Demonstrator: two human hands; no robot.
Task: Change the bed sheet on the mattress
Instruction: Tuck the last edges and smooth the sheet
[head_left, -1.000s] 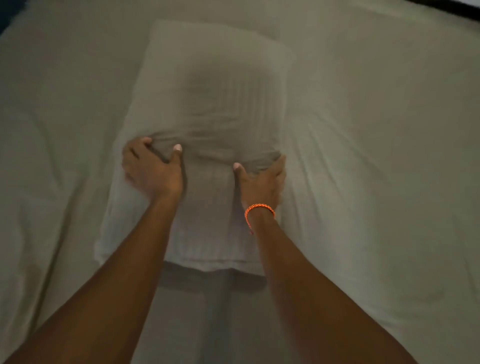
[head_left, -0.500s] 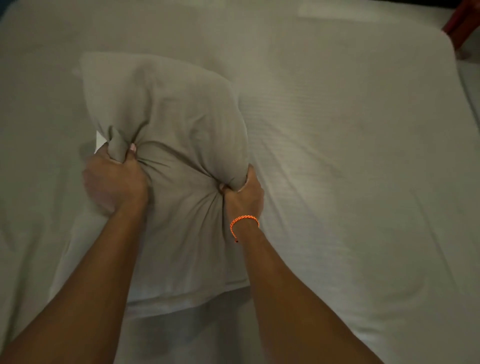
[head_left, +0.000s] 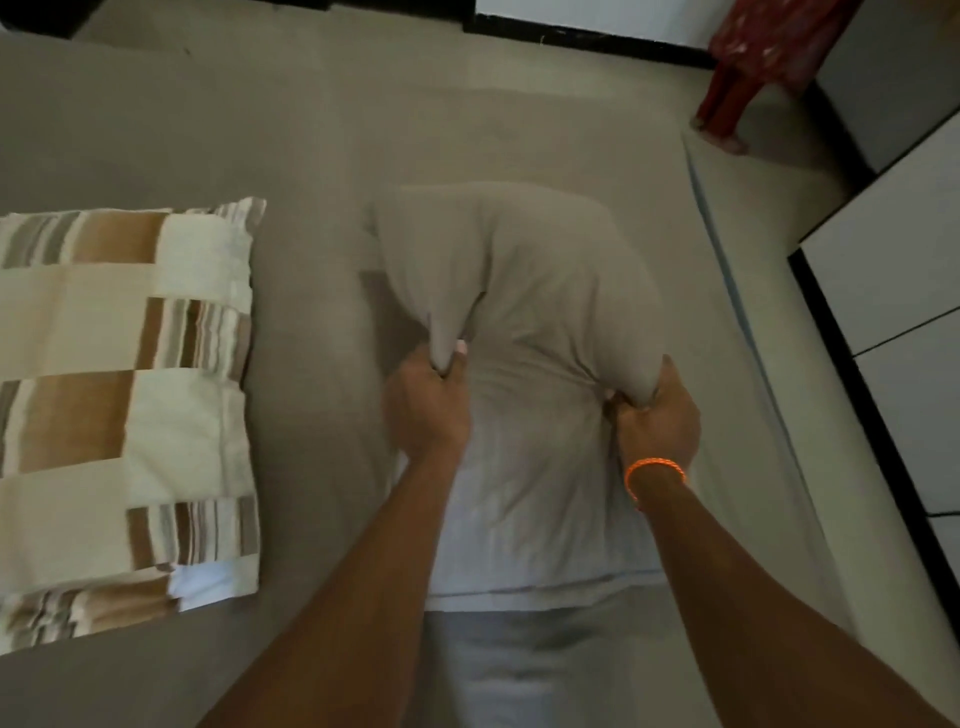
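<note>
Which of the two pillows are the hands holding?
The plain grey pillow in the middle of the bed: the left hand and right hand grip its bunched fabric. The brown-and-cream striped pillow lies untouched to its left.

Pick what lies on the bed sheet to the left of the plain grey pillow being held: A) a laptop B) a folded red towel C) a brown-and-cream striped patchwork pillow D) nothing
C: a brown-and-cream striped patchwork pillow lies flat on the grey bed sheet, apart from the plain grey pillow that the left hand and right hand each hold in a bunched grip.
</note>
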